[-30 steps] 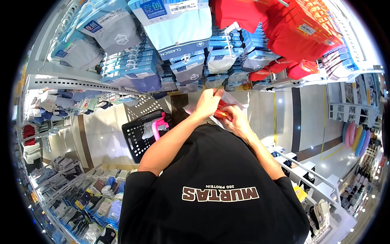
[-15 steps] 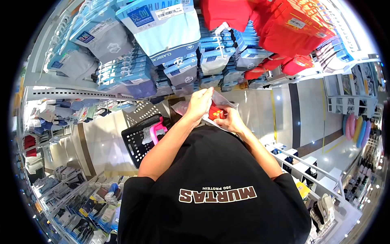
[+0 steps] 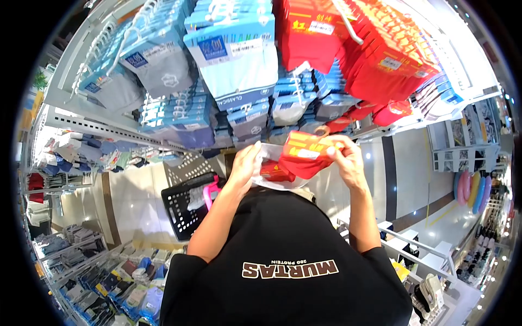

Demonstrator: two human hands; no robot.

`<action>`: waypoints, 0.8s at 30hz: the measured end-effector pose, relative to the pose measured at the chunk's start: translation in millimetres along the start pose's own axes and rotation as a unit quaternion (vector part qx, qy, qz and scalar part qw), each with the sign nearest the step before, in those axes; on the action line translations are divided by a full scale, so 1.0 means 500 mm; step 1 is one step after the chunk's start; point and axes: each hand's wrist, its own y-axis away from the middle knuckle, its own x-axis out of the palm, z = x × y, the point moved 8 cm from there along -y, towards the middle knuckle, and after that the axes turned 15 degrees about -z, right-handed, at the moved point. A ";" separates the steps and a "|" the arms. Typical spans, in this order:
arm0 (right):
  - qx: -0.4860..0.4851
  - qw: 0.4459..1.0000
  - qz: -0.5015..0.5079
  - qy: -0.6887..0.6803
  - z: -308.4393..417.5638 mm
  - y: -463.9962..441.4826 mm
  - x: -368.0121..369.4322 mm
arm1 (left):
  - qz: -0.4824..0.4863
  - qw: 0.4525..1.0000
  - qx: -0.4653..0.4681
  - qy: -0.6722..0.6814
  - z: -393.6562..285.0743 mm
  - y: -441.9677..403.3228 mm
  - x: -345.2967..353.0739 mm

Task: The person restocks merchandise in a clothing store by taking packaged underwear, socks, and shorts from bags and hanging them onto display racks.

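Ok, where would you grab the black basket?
By the pink handle, I'd say, coming from above and closing fingers around the bar. It stands out as a slim bar along the side of the black basket nearest the left forearm. How its lower end attaches, I can't tell.

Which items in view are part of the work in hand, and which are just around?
In use:
- translucent plastic bag, edge in left hand
- red carded fabric pack, in right hand
- red packaging inside the bag

Just around:
- black perforated basket, pink handle
- light-blue carded packs on hooks
- hanging red carded packs
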 end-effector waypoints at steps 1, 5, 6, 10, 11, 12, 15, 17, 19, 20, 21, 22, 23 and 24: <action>-0.027 0.996 -0.056 -0.062 0.032 -0.019 -0.011 | 0.012 0.999 -0.038 0.002 -0.003 0.015 0.001; -0.145 0.975 -0.127 -0.112 0.177 -0.109 -0.010 | -0.006 1.000 0.027 0.012 0.010 -0.003 0.015; -0.190 0.965 -0.148 -0.105 0.217 -0.127 -0.005 | -0.019 0.999 0.029 -0.002 0.015 -0.010 0.004; -0.254 0.945 -0.152 -0.139 0.329 -0.196 0.036 | -0.058 0.998 0.023 -0.008 -0.005 0.013 -0.001; -0.259 0.946 -0.140 -0.138 0.344 -0.214 0.047 | -0.069 0.997 0.024 -0.011 -0.008 0.018 -0.007; -0.262 0.947 -0.128 -0.138 0.356 -0.232 0.058 | -0.047 0.999 0.009 0.002 -0.007 0.024 -0.006; -0.286 0.944 -0.123 -0.106 0.369 -0.283 0.084 | 0.004 0.999 -0.019 0.048 -0.003 0.031 -0.011; -0.280 0.947 -0.122 -0.099 0.338 -0.328 0.094 | 0.001 0.999 -0.014 0.046 -0.009 0.039 -0.007; -0.281 0.941 -0.187 -0.037 0.325 -0.337 0.082 | 0.008 0.999 -0.010 0.042 -0.017 0.052 -0.001; -0.278 0.935 -0.218 -0.005 0.313 -0.337 0.077 | 0.013 0.999 -0.002 0.043 -0.021 0.053 0.002; -0.291 0.930 -0.224 -0.020 0.317 -0.325 0.081 | 0.014 0.999 0.002 0.043 -0.021 0.052 0.003; -0.319 0.921 -0.225 0.005 0.333 -0.292 0.092 | 0.014 0.999 0.004 0.042 -0.022 0.055 0.004; -0.373 0.900 -0.225 0.034 0.331 -0.281 0.090 | 0.009 0.999 -0.004 0.041 -0.023 0.057 0.005; -0.423 0.876 -0.223 0.063 0.322 -0.269 0.088 | 0.009 0.999 0.000 0.040 -0.020 0.052 0.005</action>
